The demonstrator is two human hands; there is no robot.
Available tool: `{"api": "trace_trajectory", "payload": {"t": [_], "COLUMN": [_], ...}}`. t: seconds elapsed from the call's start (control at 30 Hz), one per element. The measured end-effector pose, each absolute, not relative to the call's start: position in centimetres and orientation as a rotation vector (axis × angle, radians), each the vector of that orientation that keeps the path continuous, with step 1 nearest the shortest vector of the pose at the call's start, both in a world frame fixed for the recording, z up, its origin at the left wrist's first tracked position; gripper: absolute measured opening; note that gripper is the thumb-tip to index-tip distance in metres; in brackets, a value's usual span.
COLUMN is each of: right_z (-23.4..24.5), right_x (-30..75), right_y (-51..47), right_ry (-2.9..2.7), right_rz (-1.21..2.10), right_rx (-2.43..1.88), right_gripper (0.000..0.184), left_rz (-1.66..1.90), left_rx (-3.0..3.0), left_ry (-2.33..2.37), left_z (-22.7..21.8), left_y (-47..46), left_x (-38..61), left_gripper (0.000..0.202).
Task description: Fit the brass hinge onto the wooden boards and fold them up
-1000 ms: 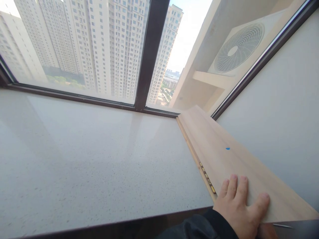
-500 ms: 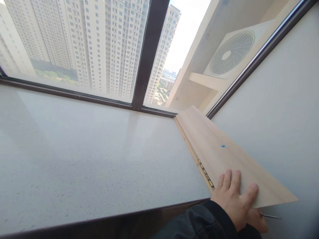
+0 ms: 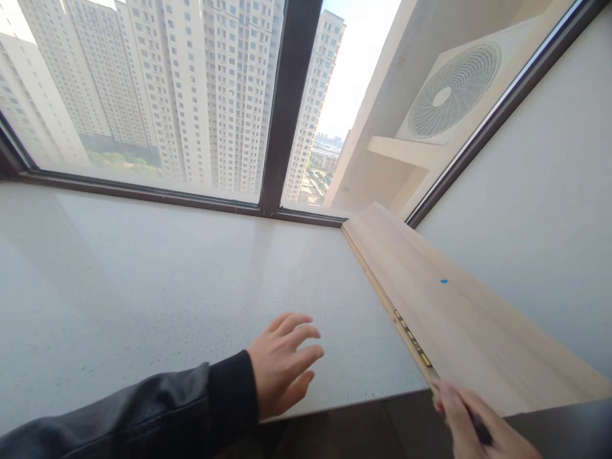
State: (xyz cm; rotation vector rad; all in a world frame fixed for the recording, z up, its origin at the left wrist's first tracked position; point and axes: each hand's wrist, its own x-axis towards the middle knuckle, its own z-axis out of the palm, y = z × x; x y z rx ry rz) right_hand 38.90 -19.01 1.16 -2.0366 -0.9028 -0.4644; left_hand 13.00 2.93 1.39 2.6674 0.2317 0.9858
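Observation:
A pale wooden board (image 3: 459, 319) with a small blue mark (image 3: 444, 281) leans at an angle on the right of the white speckled sill. A narrow wooden strip (image 3: 366, 271) runs along its lower left edge, with a dark and brass-coloured hinge-like piece (image 3: 412, 340) in between. My left hand (image 3: 288, 364) hovers over or rests on the sill, palm down, fingers spread, holding nothing. At the board's near end, my right hand (image 3: 478, 421) is closed around a dark-handled tool that looks like a screwdriver (image 3: 480, 430). Its fingertips are by the strip's end; the shaft is hidden.
The white sill (image 3: 167, 299) stretches left and ends in a front edge above a dark space. Dark window frames (image 3: 291, 108) stand behind it. A white wall (image 3: 535, 210) rises on the right. An outdoor fan unit (image 3: 444, 95) and tall buildings show through the glass.
My left hand has come off the board and moved left over the sill. My right hand, formerly mostly hidden beneath the board with the tool, now shows at its near end.

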Motion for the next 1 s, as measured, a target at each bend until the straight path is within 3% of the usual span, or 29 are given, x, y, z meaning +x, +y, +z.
{"api": "trace_trajectory", "payload": {"t": [0.1,0.2,0.3,0.67,1.0], "right_z": [4.4,5.0,3.6,-0.3,-1.0], "right_x": [39.1,41.5,44.5,49.4,52.1], "right_y": [-10.6,-2.5,2.0,2.3,1.9], "right_ry": [-1.604,-1.723,-1.725,-1.695,-1.53], "right_rz": [-0.682,-0.755,-0.871,-1.186,-1.213], "right_rx": [-2.19,-2.323,-2.462,-2.541,-2.565], "right_gripper": [0.034,0.018,0.03,0.033,0.03], "left_rz": [1.062,1.135,1.165,1.248,1.484], "left_rx": [2.651,2.61,2.562,2.509,2.496], "left_ry": [0.19,0.257,0.342,0.317,0.241], "left_z": [0.3,-0.6,-0.8,-1.4,-2.6], "left_y": [2.7,2.7,3.5,5.8,6.9], "left_x": [7.9,4.8,2.8,1.2,1.3], "left_gripper": [0.025,0.028,0.025,0.02,0.016]}}
